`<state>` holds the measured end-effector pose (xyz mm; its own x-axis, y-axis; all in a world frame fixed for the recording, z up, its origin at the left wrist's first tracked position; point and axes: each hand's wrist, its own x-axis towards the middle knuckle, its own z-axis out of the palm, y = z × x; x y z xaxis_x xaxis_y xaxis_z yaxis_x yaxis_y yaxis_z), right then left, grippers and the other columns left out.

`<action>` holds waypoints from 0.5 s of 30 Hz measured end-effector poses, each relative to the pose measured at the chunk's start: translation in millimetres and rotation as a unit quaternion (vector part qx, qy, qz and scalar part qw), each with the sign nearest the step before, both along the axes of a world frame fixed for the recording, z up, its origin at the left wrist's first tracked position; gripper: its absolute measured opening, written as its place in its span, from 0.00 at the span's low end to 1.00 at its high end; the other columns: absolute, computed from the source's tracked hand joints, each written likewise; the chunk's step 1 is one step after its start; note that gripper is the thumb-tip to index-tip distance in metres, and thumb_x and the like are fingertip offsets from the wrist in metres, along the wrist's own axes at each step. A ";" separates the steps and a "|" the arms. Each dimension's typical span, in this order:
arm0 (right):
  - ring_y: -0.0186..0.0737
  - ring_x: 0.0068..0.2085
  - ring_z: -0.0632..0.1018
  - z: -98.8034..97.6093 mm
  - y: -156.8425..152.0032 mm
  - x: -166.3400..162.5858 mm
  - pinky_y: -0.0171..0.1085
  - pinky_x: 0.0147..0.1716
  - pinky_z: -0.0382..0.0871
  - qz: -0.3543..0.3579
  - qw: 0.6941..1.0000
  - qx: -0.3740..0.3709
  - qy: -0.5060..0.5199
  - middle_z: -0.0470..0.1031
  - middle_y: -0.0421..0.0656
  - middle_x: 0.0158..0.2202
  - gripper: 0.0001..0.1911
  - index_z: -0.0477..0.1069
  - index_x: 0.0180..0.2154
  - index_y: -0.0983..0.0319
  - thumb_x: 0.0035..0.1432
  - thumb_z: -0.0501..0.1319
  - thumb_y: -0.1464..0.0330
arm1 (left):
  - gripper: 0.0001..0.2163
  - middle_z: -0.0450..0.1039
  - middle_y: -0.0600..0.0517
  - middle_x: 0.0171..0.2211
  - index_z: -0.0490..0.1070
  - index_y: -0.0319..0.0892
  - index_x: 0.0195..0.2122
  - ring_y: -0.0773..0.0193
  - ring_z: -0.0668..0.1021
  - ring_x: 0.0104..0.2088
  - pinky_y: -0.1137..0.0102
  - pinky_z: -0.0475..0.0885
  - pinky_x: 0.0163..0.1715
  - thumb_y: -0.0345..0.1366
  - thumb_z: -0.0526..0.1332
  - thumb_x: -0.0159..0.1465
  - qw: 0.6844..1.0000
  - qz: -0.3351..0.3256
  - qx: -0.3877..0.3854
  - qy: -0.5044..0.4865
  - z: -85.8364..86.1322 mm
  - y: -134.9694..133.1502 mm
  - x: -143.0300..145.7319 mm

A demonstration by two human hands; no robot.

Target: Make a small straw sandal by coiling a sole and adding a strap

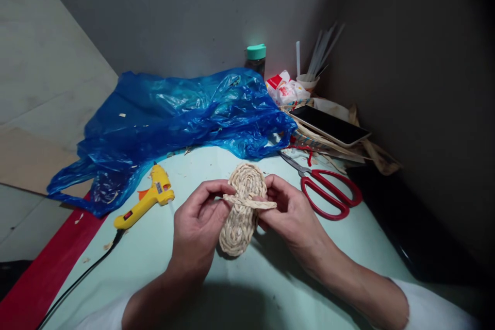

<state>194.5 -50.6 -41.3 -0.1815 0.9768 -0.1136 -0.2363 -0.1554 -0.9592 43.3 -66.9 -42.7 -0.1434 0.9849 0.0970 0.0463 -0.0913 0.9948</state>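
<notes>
A small sole-shaped piece of coiled, braided straw (238,232) is held between my two hands at the middle of the table. Across its narrow waist lies a short braided straw strip (250,202). My left hand (203,216) pinches the strip's left end against the edge of the piece. The fingers of my right hand (288,209) are closed at the other side, with the thumb by the strip's right end and fingertips under the piece. Parts of both hands' fingers are hidden behind the straw.
A yellow glue gun (147,198) with a black cord lies left, red-handled scissors (328,191) right. Behind spreads a blue plastic bag (185,108). A phone (330,125) rests on a pile at right, near a green-lidded jar (256,56) and a cup of glue sticks (308,82).
</notes>
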 end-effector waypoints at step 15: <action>0.30 0.24 0.63 1.0 -0.7 0.5 0.33 0.24 0.56 0.016 0.999 -0.021 -0.020 0.63 0.33 0.24 0.07 0.63 0.29 0.61 0.44 0.60 0.70 | 0.02 0.80 0.57 0.34 0.79 0.45 0.32 0.71 0.79 0.36 0.83 0.73 0.39 0.32 0.66 0.60 0.998 0.020 -0.013 0.062 3.7 5.1 -6.9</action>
<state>195.0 -51.4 -40.3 -0.2062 0.9651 -0.1616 -0.1925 -0.2019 -0.9603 36.5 -61.9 -39.0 -0.1707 0.9811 0.0913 0.1729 -0.0614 0.9830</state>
